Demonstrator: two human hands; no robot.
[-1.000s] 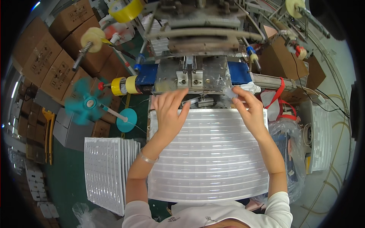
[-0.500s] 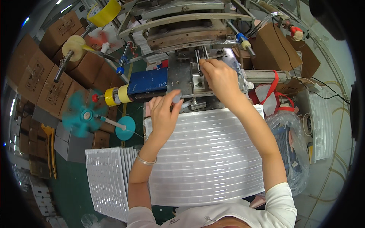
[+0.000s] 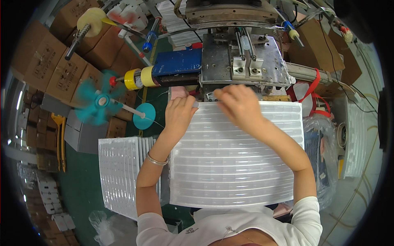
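A wide white tray (image 3: 234, 158) with rows of clear, tube-like pieces lies in front of me. At its far left corner my left hand (image 3: 179, 117) is closed, with the end of a small translucent piece (image 3: 195, 105) showing at its fingertips. My right hand (image 3: 240, 105) hovers over the tray's far edge, smeared by motion, fingers curled; what it holds, if anything, cannot be made out. Beyond it, a translucent tube (image 3: 245, 42) lies between two metal rods on the machine's fixture, above a metal bracket block (image 3: 247, 67).
A metal machine plate (image 3: 271, 61) stands ahead, with a blue block (image 3: 178, 63) and yellow tape roll (image 3: 132, 79) to its left. Stacked trays (image 3: 119, 172) stand left of my arm. A teal fan (image 3: 98, 100), cartons (image 3: 41, 65) and a red strap (image 3: 314, 86) flank the workplace.
My right hand has left the fixture and come back to the tray's far edge. The tube now shows between the rods. My view has shifted, and the left hand still holds its piece.
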